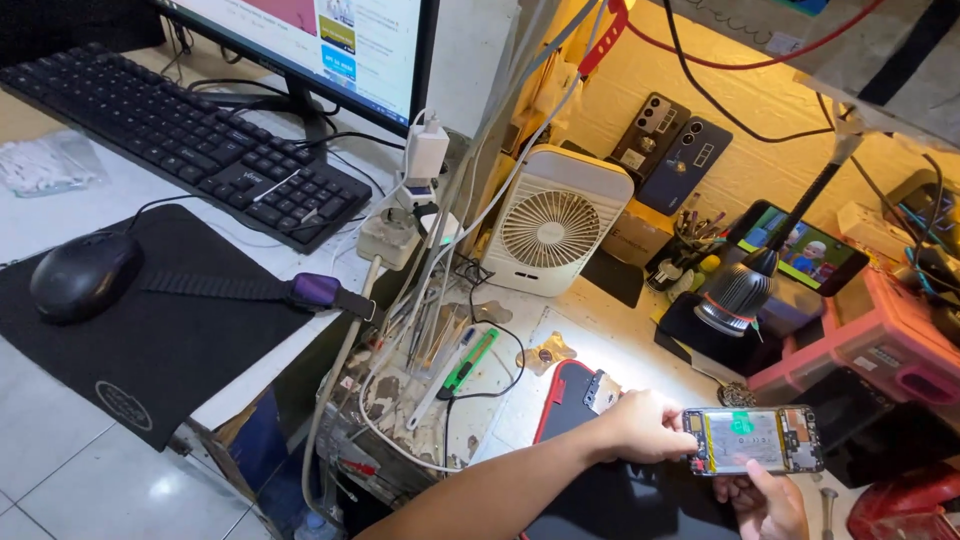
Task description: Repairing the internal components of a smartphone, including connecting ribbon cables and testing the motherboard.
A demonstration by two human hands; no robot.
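While the lamp (738, 290) throws a bright pool over the desk (590, 330), the person holds an opened phone (755, 440) between both hands, its back cover off so the battery and boards show. It is held low at the right, just above the dark mat, lying roughly level. The left hand (645, 425) comes in along a bare forearm and its fingers are closed on the phone's left end. The right hand (770, 500) sits under the phone, fingers curled up against its lower edge and the thumb pressing on the near rim.

Just beside the left hand lies a red phone case (562, 400) with a small grey part resting on it. Further left, a green-handled tool (468, 362) rests among loose cables. A small white fan (555, 220) stands behind, facing forward. Two phone backs (670, 145) lean against the wall beyond it. Off to the left are a black keyboard (190, 140), a black mouse (82, 275) on its pad, and a purple-faced watch (315, 290).
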